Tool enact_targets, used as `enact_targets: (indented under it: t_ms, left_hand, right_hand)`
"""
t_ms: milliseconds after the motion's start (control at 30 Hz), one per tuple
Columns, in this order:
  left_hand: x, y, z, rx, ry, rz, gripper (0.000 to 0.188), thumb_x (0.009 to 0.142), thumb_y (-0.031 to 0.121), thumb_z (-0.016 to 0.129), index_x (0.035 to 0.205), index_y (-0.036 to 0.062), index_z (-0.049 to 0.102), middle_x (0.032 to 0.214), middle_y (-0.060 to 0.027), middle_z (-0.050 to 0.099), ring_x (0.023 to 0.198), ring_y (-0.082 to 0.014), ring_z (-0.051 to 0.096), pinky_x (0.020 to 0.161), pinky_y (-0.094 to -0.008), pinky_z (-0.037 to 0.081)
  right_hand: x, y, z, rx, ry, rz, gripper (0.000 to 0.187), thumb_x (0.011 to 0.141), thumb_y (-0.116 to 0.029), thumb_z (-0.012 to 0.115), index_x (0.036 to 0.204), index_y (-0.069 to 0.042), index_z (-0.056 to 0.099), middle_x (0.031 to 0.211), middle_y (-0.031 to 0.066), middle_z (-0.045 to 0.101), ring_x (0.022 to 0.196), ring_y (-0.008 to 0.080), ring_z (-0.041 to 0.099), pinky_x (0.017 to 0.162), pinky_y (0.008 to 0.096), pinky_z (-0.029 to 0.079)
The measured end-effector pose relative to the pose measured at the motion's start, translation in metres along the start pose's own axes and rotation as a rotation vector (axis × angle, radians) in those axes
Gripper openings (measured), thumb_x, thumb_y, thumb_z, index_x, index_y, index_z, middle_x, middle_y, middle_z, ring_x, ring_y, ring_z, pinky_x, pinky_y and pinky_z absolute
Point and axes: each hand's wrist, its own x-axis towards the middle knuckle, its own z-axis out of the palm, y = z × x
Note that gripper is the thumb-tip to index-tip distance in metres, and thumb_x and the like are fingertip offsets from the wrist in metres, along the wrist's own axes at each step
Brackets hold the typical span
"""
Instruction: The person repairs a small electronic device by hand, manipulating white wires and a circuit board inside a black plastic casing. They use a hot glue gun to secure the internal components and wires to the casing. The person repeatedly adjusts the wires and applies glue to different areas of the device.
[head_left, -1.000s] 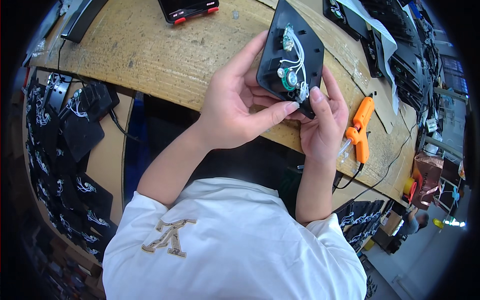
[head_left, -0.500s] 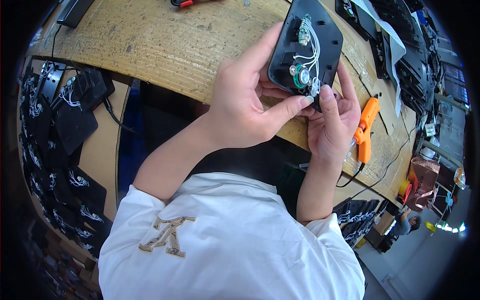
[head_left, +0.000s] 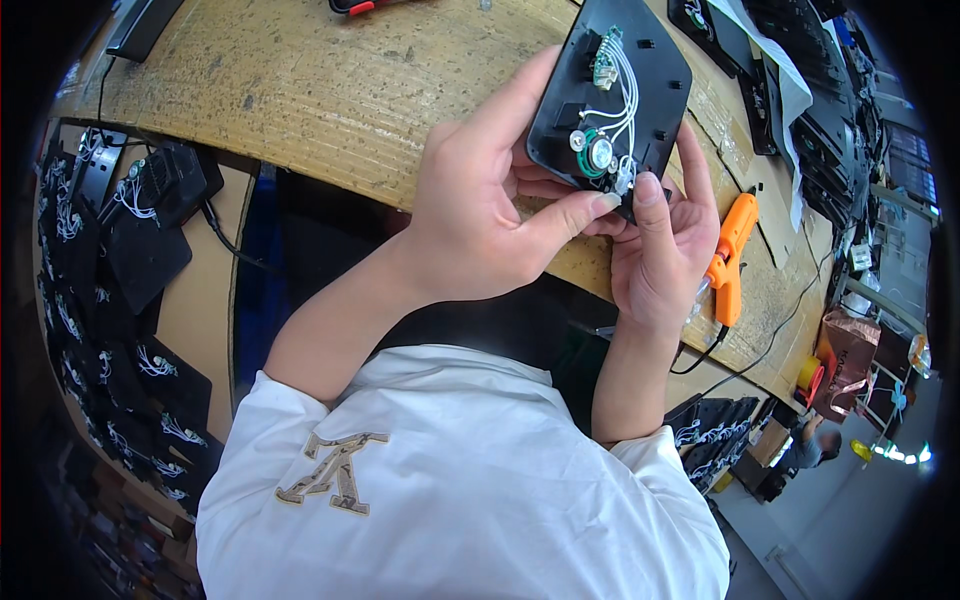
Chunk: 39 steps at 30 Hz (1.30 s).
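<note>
Between both hands I hold a black plastic panel point(head_left: 657, 95) above the table's near edge, its inner face toward me. White wires point(head_left: 632, 105) run on it from a small green circuit board point(head_left: 605, 68) down to a round metal part with green wire around it point(head_left: 598, 152). My left hand point(head_left: 490, 190) grips the panel's left side, thumb at the lower corner. My right hand point(head_left: 665, 235) supports it from below and the right, its thumb close to the left thumb near the wire ends. Fingers behind the panel are partly hidden.
An orange glue gun point(head_left: 735, 260) with a cable lies on the worn wooden table point(head_left: 300, 95) at right. Black panels point(head_left: 835, 140) are stacked at the far right. More wired panels point(head_left: 150, 365) fill a cardboard surface at left. Another person point(head_left: 815, 447) is in the right background.
The panel has tilted slightly and shifted a little to the left at its lower end. Both hands keep their hold.
</note>
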Motion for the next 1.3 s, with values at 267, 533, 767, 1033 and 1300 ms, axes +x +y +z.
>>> enact_targets:
  t_ms: [267, 533, 767, 1033, 1300]
  left_hand:
    - [-0.0041, -0.0014, 0.0013, 0.123, 0.034, 0.112, 0.086, 0.080, -0.012, 0.071, 0.149, -0.0102, 0.020, 0.135, -0.0200, 0.051, 0.118, -0.0228, 0.060, 0.095, -0.0324, 0.056]
    - [-0.0057, -0.0028, 0.0012, 0.098, 0.051, 0.128, 0.087, 0.078, -0.012, 0.072, 0.149, -0.0101, 0.022, 0.134, -0.0201, 0.052, 0.116, -0.0221, 0.061, 0.092, -0.0320, 0.058]
    - [-0.0035, -0.0011, -0.0005, 0.120, 0.046, 0.125, 0.083, 0.080, -0.011, 0.071, 0.148, -0.0109, 0.025, 0.129, -0.0189, 0.057, 0.112, -0.0208, 0.063, 0.091, -0.0317, 0.058]
    - [-0.0034, -0.0052, -0.0018, 0.146, 0.030, 0.130, 0.083, 0.080, -0.012, 0.070, 0.149, -0.0115, 0.024, 0.128, -0.0191, 0.058, 0.110, -0.0205, 0.064, 0.090, -0.0323, 0.058]
    - [-0.0022, -0.0018, -0.0045, 0.151, -0.012, 0.171, 0.085, 0.079, -0.009, 0.073, 0.147, -0.0153, 0.023, 0.128, -0.0210, 0.057, 0.110, -0.0205, 0.065, 0.087, -0.0303, 0.058]
  right_hand:
    - [0.0004, -0.0020, 0.0007, 0.059, -0.017, 0.039, 0.071, 0.095, -0.006, 0.063, 0.149, 0.009, 0.020, 0.105, 0.0202, 0.067, 0.078, 0.0203, 0.071, 0.059, 0.0291, 0.061]
    - [0.0008, -0.0027, 0.0014, 0.057, -0.021, 0.043, 0.067, 0.095, -0.005, 0.062, 0.148, 0.010, 0.024, 0.101, 0.0197, 0.068, 0.071, 0.0191, 0.070, 0.057, 0.0281, 0.060]
    - [0.0006, -0.0015, 0.0020, 0.056, 0.013, 0.045, 0.069, 0.095, -0.004, 0.063, 0.148, 0.009, 0.021, 0.100, 0.0190, 0.068, 0.069, 0.0180, 0.069, 0.056, 0.0278, 0.059]
    - [0.0027, 0.0010, -0.0046, 0.036, -0.031, 0.046, 0.071, 0.094, -0.004, 0.064, 0.149, 0.007, 0.021, 0.101, 0.0195, 0.067, 0.068, 0.0178, 0.068, 0.055, 0.0278, 0.058]
    - [-0.0007, -0.0021, -0.0005, 0.075, -0.012, 0.034, 0.071, 0.094, -0.003, 0.063, 0.150, 0.007, 0.021, 0.103, 0.0200, 0.067, 0.070, 0.0177, 0.069, 0.055, 0.0279, 0.058]
